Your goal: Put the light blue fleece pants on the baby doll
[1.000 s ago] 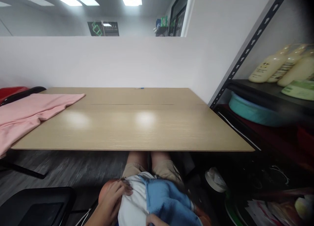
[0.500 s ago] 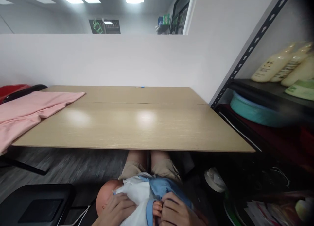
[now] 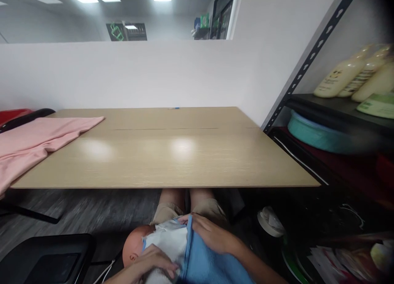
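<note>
A baby doll (image 3: 133, 247) lies on my lap below the table's front edge, its bald head to the left. A white cloth (image 3: 168, 245) and a blue towel (image 3: 205, 267) cover its body. My left hand (image 3: 154, 261) rests curled on the white cloth near the doll's head, fingers pinching the fabric. My right hand (image 3: 209, 232) lies over the top of the blue towel, fingers closed on its upper edge.
A wooden table (image 3: 166, 152) spreads ahead with a pink cloth (image 3: 33, 136) on its left end. A metal shelf (image 3: 335, 107) at right holds cream bottles (image 3: 353, 76) and a teal basin (image 3: 317, 134). A black chair (image 3: 43, 257) stands at lower left.
My right hand has moved up from the doll's middle to the towel's top edge, spreading the blue towel wider. My left hand slid lower on the white cloth.
</note>
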Action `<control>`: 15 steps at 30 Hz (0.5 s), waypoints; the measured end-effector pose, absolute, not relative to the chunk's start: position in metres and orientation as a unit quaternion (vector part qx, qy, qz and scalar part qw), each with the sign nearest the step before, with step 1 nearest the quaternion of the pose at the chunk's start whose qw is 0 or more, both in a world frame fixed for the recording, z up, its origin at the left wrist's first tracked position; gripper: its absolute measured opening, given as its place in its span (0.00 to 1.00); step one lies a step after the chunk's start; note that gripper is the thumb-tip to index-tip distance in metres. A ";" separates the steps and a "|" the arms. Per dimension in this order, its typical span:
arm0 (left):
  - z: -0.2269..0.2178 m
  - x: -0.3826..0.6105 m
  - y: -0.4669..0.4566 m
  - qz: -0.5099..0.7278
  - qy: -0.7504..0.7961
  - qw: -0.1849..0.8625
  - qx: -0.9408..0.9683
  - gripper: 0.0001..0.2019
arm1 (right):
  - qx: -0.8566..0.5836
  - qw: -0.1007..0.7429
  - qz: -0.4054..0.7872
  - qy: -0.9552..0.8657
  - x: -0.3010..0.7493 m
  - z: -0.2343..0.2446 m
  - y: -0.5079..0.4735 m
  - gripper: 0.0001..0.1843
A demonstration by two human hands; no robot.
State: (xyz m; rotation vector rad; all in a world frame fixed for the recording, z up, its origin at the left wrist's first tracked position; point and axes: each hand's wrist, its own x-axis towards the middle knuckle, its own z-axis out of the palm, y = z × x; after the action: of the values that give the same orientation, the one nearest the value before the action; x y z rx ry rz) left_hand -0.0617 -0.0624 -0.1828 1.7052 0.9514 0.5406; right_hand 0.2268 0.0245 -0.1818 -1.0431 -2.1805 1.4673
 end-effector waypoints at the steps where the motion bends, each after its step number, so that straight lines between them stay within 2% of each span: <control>1: -0.183 -0.064 -0.055 0.221 0.411 0.524 0.712 0.30 | -0.347 0.098 0.542 -0.759 0.217 -0.187 0.041 0.27; 2: -0.184 -0.067 -0.046 0.218 0.430 0.512 0.711 0.29 | -0.321 0.063 0.566 -0.757 0.209 -0.190 0.058 0.27; 4: -0.189 -0.073 -0.028 0.203 0.489 0.457 0.715 0.27 | -0.262 -0.002 0.613 -0.746 0.200 -0.193 0.087 0.20; 5: -0.193 -0.075 -0.019 0.182 0.522 0.421 0.719 0.27 | -0.235 -0.025 0.643 -0.729 0.200 -0.193 0.099 0.20; 8: -0.209 -0.075 0.007 0.093 0.590 0.370 0.712 0.28 | -0.234 -0.064 0.720 -0.650 0.202 -0.197 0.118 0.28; 9: -0.214 -0.073 0.013 0.069 0.604 0.371 0.702 0.29 | -0.268 -0.066 0.718 -0.639 0.201 -0.202 0.120 0.29; 12: -0.224 -0.067 0.028 0.013 0.637 0.363 0.680 0.34 | -0.373 -0.069 0.641 -0.667 0.186 -0.223 0.118 0.22; 15: -0.225 -0.061 0.034 -0.038 0.629 0.349 0.694 0.33 | -0.397 -0.087 0.586 -0.701 0.162 -0.245 0.115 0.23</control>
State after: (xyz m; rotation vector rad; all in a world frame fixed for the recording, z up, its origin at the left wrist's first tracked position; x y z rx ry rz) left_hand -0.0614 0.0344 -0.2254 1.7990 1.6295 -0.0978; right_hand 0.1620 0.1146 -0.2446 -1.3209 -2.3340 1.9496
